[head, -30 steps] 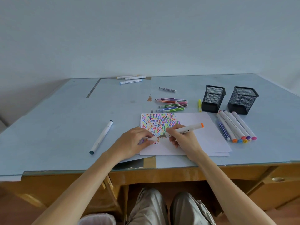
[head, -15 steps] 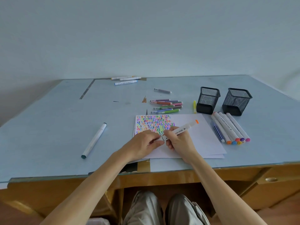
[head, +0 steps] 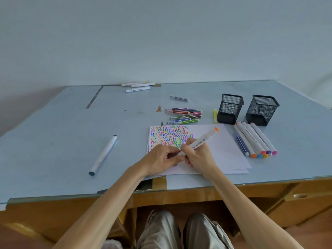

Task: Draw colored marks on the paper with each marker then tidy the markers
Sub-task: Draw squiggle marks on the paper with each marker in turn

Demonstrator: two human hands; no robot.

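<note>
Head view: right hand (head: pixel 198 156) gripped the orange-capped marker (head: pixel 201 141) over the paper (head: pixel 221 151) on the counter (head: pixel 53 141), left hand (head: pixel 161 159) pinched its lower end, other markers (head: pixel 255 139) beside two mesh cups (head: pixel 230 108).

A blue-topped desk (head: pixel 53 141) with a wooden front and a brass drawer pull (head: pixel 299 196) stands against a pale wall (head: pixel 161 42); grey trousered knees (head: pixel 179 230) show under its near edge
</note>
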